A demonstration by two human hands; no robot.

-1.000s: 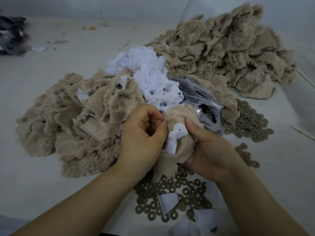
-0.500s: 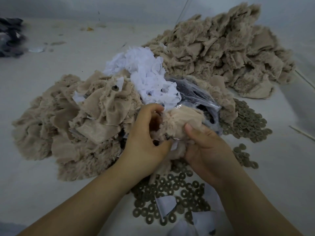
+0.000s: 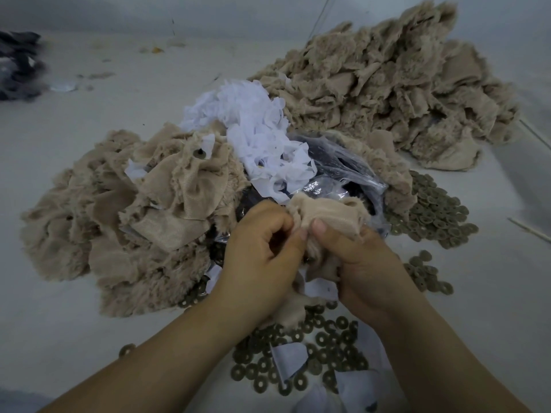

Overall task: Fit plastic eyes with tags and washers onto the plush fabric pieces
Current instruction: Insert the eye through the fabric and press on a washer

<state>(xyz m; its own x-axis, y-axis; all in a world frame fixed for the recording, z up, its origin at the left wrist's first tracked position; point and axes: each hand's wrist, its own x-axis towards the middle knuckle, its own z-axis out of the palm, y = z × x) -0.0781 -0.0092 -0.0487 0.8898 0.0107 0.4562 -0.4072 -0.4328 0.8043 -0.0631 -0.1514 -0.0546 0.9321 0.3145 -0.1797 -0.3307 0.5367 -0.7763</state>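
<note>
A beige plush fabric piece [image 3: 328,211] is bunched between both hands at the centre of the head view. My left hand [image 3: 259,257] grips its left side with curled fingers. My right hand [image 3: 360,263] grips its right side, thumb pressed on top of the cloth. A white tag [image 3: 320,289] pokes out below the piece. Any eye in the piece is hidden by the fingers. Olive washers [image 3: 322,341] lie scattered under my wrists. White tags [image 3: 256,129] are heaped behind, beside a clear plastic bag [image 3: 343,171] with dark contents.
A heap of plush pieces [image 3: 143,210] lies at the left, one showing a fitted washer [image 3: 199,153]. A larger heap [image 3: 387,84] fills the back right. More washers [image 3: 432,213] spread at the right. Thin sticks [image 3: 527,231] lie at the right edge. Dark cloth [image 3: 18,64] sits far left.
Both hands have turned and folded the plush piece. The white tag that showed on its front now hangs below. My thumbs have come closer together on the cloth.
</note>
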